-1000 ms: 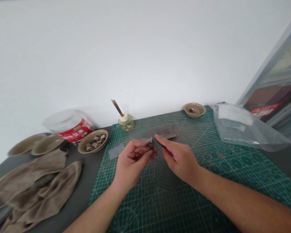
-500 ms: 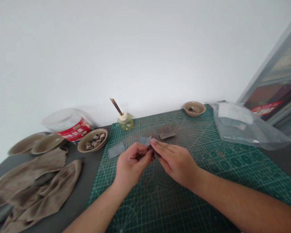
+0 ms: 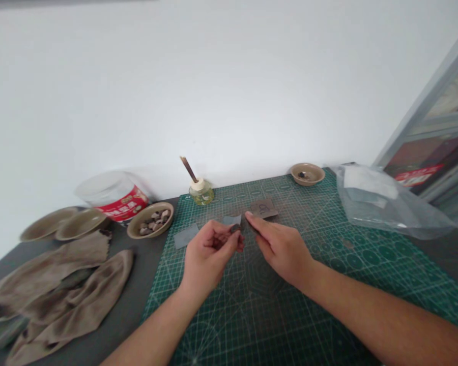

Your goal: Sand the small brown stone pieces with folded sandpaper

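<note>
My left hand (image 3: 208, 254) is closed in a pinch on a small dark stone (image 3: 234, 228). Just right of it, my right hand (image 3: 282, 249) presses thumb and fingers around a thin dark piece that looks like folded sandpaper (image 3: 251, 227), mostly covered by the fingers. A small gap separates the two hands. Behind them on the green cutting mat (image 3: 229, 315) lie a grey sandpaper piece (image 3: 232, 220) and a brown-backed sandpaper sheet (image 3: 264, 208) with handwriting. Another grey sandpaper square (image 3: 185, 236) is left of my left hand.
Left of the mat are a bowl of stones (image 3: 151, 221), two stacked-looking bowls (image 3: 82, 223), a red-labelled jar (image 3: 114, 195) and a crumpled brown cloth (image 3: 80, 300). A reed bottle (image 3: 201, 192) stands at the back. Rightward are a small bowl (image 3: 307, 174) and a plastic bag (image 3: 385, 203).
My hands have come apart; the right one has shifted slightly right, away from the stone in the left. The whole view has tilted a little.
</note>
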The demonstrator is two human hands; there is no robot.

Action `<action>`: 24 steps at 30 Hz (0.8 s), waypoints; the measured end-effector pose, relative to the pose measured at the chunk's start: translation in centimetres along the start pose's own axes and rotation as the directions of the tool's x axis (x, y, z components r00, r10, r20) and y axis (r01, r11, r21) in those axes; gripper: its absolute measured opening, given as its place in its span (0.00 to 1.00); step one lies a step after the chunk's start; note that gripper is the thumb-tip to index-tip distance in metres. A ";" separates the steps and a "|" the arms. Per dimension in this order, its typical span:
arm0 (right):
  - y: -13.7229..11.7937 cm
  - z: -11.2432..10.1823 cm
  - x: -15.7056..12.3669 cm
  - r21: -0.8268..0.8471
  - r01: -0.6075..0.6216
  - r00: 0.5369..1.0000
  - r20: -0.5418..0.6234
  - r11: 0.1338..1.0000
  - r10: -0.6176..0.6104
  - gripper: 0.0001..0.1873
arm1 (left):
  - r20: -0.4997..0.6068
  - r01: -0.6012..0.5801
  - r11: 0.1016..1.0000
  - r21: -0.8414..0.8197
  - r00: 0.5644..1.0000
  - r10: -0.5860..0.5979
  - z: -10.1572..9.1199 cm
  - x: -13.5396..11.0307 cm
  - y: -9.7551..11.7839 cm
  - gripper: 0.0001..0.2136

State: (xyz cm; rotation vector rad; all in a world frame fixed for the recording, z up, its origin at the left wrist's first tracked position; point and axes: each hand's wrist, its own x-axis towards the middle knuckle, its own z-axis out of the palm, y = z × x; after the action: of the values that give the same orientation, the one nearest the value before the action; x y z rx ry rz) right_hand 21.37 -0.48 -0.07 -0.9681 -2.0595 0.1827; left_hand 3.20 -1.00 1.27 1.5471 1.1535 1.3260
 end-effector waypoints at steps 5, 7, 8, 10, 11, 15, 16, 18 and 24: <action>-0.7 0.1 -0.1 0.036 0.171 0.985 -0.029 0.985 -0.170 0.32 | 0.054 -0.020 0.999 0.044 0.998 0.018 0.1 0.2 -0.4 0.07; -1.0 0.2 -0.2 0.044 0.153 0.988 -0.012 0.987 -0.153 0.33 | 0.063 -0.028 0.999 0.036 0.998 0.025 0.2 0.1 -0.5 0.07; -1.1 0.3 -0.3 0.052 0.130 0.991 -0.008 0.990 -0.130 0.33 | 0.064 -0.029 0.999 0.028 0.998 0.027 0.2 0.1 -0.5 0.06; -1.3 0.4 -0.4 0.078 0.101 0.995 -0.003 0.992 -0.101 0.33 | 0.055 -0.044 0.999 0.009 0.998 0.044 0.3 0.0 -0.5 0.07; -1.3 0.4 -0.5 0.091 0.097 0.995 -0.002 0.991 -0.097 0.32 | 0.050 -0.053 0.999 0.000 0.997 0.053 0.4 -0.1 -0.5 0.07; -1.3 0.4 -0.8 0.088 0.054 0.999 0.004 0.995 -0.054 0.28 | 0.055 -0.024 0.999 -0.035 0.998 0.026 0.4 -0.3 -0.3 0.07; -1.3 0.3 -0.8 0.083 0.055 0.998 0.006 0.995 -0.055 0.28 | 0.055 -0.017 0.999 -0.035 0.998 0.018 0.3 -0.3 -0.3 0.07; -1.3 -0.1 -0.6 0.091 0.114 0.993 0.012 0.989 -0.116 0.27 | 0.030 -0.023 1.000 -0.021 0.999 0.024 -0.1 -0.1 -0.3 0.08; -1.4 -2.2 0.7 0.252 -0.143 0.987 -0.029 0.957 0.155 0.16 | -0.077 -0.085 0.996 -0.004 0.993 0.084 -0.8 1.4 -0.1 0.07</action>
State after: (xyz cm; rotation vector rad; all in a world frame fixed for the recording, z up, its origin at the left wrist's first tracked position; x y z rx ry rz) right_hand 21.97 -1.44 2.40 -0.9603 -1.8655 0.4824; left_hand 2.46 0.33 1.68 1.5661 1.1395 1.4556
